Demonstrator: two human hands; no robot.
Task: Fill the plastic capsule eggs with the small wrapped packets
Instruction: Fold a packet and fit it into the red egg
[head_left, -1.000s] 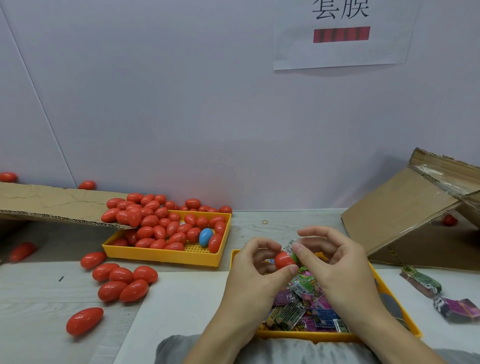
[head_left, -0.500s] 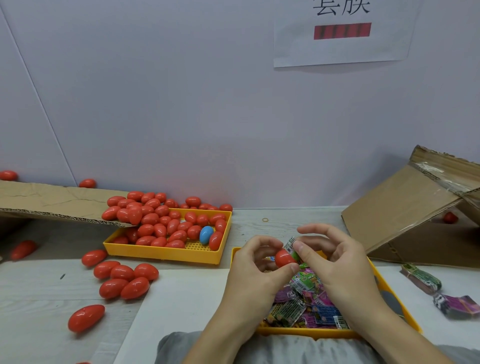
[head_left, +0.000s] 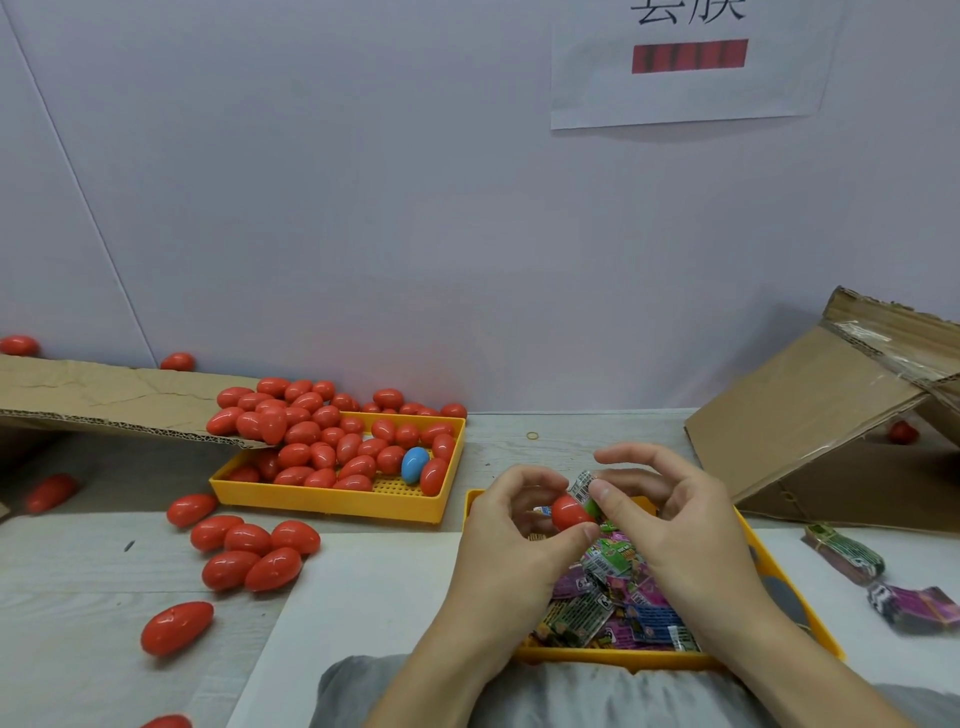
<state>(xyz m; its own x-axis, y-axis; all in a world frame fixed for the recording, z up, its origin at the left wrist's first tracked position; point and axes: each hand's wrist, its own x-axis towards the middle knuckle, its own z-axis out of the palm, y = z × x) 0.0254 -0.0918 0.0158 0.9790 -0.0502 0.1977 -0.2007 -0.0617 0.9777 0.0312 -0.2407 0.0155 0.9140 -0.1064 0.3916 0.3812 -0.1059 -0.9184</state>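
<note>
Both my forearms reach forward from the near edge of the table (head_left: 78, 597), and my hands meet above the far end of the near yellow tray (head_left: 779, 571).

My left hand (head_left: 511, 525) is curled, thumb underneath and fingers arched over the top, gripping a red egg half (head_left: 569, 512) at the fingertips. My right hand (head_left: 670, 519) pinches a small wrapped packet (head_left: 584, 486) between thumb and forefinger; its other fingers are loosely curved and raised. The packet touches the red egg half at its right side. Whether the packet is partly inside the shell, I cannot tell.

The egg half is smooth, glossy plastic, rounded. The packet is crinkled printed film, green and silver, with a barcode-like strip.

The near yellow tray is rigid plastic, rectangular, and holds a heap of wrapped packets (head_left: 613, 597) in green, purple and blue film.

At the table's far left stands a second yellow tray (head_left: 332, 501) with a perforated floor, piled with glossy red eggs (head_left: 317, 436) and one blue egg (head_left: 414, 464). More loose red eggs (head_left: 249, 551) lie on the table near its left edge. Corrugated cardboard flaps (head_left: 104, 397) overhang that tray.
</note>
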